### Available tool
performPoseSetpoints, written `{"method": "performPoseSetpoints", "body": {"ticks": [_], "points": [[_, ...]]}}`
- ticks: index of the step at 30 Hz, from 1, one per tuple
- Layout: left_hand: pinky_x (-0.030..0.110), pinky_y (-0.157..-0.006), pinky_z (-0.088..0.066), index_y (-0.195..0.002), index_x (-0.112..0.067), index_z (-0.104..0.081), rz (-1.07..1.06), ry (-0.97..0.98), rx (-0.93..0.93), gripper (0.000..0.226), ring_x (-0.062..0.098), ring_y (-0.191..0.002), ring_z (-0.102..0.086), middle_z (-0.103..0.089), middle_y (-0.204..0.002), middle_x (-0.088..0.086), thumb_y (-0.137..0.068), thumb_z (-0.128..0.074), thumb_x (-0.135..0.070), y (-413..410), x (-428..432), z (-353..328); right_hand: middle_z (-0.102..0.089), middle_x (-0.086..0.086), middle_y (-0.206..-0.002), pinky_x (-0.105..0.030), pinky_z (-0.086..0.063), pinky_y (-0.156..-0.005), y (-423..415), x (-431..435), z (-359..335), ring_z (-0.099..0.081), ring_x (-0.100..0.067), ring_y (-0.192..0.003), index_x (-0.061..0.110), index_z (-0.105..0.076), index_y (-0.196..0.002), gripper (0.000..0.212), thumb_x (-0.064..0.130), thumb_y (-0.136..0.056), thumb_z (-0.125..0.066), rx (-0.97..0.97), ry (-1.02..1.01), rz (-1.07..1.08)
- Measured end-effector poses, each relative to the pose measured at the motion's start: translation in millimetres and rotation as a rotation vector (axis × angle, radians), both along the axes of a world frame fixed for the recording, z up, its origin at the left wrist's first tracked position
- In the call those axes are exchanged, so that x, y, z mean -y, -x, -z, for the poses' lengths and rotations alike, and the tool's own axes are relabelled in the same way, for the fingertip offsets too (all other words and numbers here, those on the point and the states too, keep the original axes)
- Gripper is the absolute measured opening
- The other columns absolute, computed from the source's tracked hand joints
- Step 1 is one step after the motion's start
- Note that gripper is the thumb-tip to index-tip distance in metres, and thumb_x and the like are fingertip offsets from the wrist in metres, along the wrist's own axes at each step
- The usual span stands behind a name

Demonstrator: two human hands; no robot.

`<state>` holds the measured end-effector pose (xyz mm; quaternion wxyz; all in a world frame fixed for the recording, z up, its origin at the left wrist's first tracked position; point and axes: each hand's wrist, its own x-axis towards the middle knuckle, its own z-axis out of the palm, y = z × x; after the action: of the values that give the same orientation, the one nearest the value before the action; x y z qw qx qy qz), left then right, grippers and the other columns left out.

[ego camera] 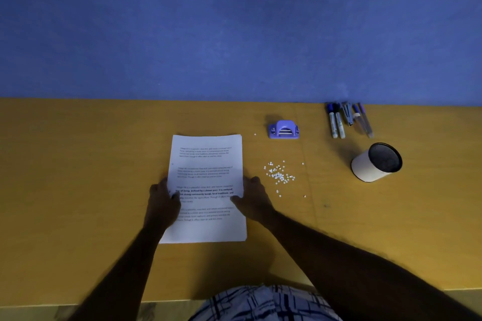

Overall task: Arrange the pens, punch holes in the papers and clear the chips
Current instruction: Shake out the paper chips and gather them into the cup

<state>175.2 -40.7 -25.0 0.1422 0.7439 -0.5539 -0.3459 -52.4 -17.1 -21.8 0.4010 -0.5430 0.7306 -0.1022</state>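
A stack of printed white papers [207, 164] lies flat in the middle of the yellow desk [78, 177]. My left hand [163, 199] grips its left edge and my right hand [254, 197] grips its right edge, thumbs on top of the sheets. To the right of the stack lies a scatter of small white paper chips [279, 176]. A purple hole punch [283, 129] sits beyond the chips. Several pens and markers [347, 118] lie side by side at the desk's far right edge. A white pen holder [375, 161] with a dark mesh inside lies tipped on its side.
A blue wall [234, 28] rises right behind the desk. The near edge of the desk runs along the bottom, with my checked clothing [260, 303] below it. A few stray chips [304, 196] lie apart from the main scatter.
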Motion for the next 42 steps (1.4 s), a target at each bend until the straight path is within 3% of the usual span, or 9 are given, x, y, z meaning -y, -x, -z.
{"method": "performPoseSetpoints", "body": {"ticks": [4,13,17,21,26,34,42], "points": [[0.053,-0.102,-0.044,-0.133,-0.01,-0.045,-0.009,-0.029,0.065,0.045,0.04,-0.119,-0.047,-0.038,-0.132,0.02,-0.091,-0.059,-0.019,-2,-3,6,-0.041,-0.01,-0.131,-0.042,-0.052,-0.096,0,-1,7,-0.043,-0.027,-0.123,0.015,-0.042,-0.135,0.054,0.031,-0.088,-0.063,-0.047,0.011,-0.033],[0.056,-0.104,-0.039,-0.141,-0.012,-0.036,0.032,-0.011,0.13,0.058,0.041,-0.129,-0.035,-0.037,-0.137,0.021,-0.09,-0.061,-0.023,-8,2,11,-0.047,-0.007,-0.128,-0.043,-0.055,-0.092,6,7,17,-0.052,-0.026,-0.116,0.017,-0.047,-0.13,0.052,0.043,-0.088,-0.062,-0.088,0.05,-0.096],[0.056,-0.102,-0.041,-0.141,-0.011,-0.039,0.006,0.072,0.166,0.058,0.04,-0.127,-0.04,-0.04,-0.138,0.021,-0.09,-0.061,-0.027,-11,3,12,-0.047,-0.008,-0.135,-0.046,-0.048,-0.1,22,24,17,-0.049,-0.026,-0.122,0.014,-0.045,-0.132,0.059,0.055,-0.09,-0.052,-0.275,0.219,-0.099],[0.052,-0.101,-0.043,-0.138,-0.012,-0.043,0.021,0.168,0.139,0.055,0.033,-0.127,-0.041,-0.046,-0.137,0.015,-0.089,-0.063,-0.027,-10,9,14,-0.03,-0.009,-0.156,-0.044,-0.029,-0.115,44,61,15,-0.029,-0.028,-0.144,0.01,-0.032,-0.147,0.073,0.051,-0.091,-0.054,-0.392,0.278,-0.212],[0.047,-0.093,-0.05,-0.128,-0.016,-0.052,0.059,0.254,0.022,0.046,0.027,-0.108,-0.054,-0.048,-0.125,0.009,-0.085,-0.069,-0.019,1,9,13,-0.016,-0.012,-0.162,-0.042,-0.018,-0.121,58,100,19,-0.015,-0.029,-0.149,0.005,-0.022,-0.151,0.079,0.048,-0.092,-0.053,-0.472,0.261,-0.32],[0.036,-0.084,-0.05,-0.12,-0.016,-0.057,0.105,0.383,-0.051,0.036,0.016,-0.096,-0.054,-0.057,-0.114,0.004,-0.086,-0.067,-0.012,20,5,6,-0.019,-0.01,-0.161,-0.046,-0.014,-0.122,64,105,25,-0.014,-0.027,-0.15,0.006,-0.025,-0.15,0.077,0.053,-0.094,-0.046,-0.5,0.264,-0.4],[0.044,-0.087,-0.054,-0.116,-0.018,-0.057,0.18,0.373,-0.118,0.033,0.017,-0.101,-0.056,-0.061,-0.116,0.003,-0.086,-0.068,-0.011,51,2,0,-0.023,-0.01,-0.16,-0.043,-0.021,-0.121,106,37,27,-0.021,-0.027,-0.149,0.007,-0.031,-0.149,0.071,0.048,-0.093,-0.05,-0.462,0.298,-0.468]]}}
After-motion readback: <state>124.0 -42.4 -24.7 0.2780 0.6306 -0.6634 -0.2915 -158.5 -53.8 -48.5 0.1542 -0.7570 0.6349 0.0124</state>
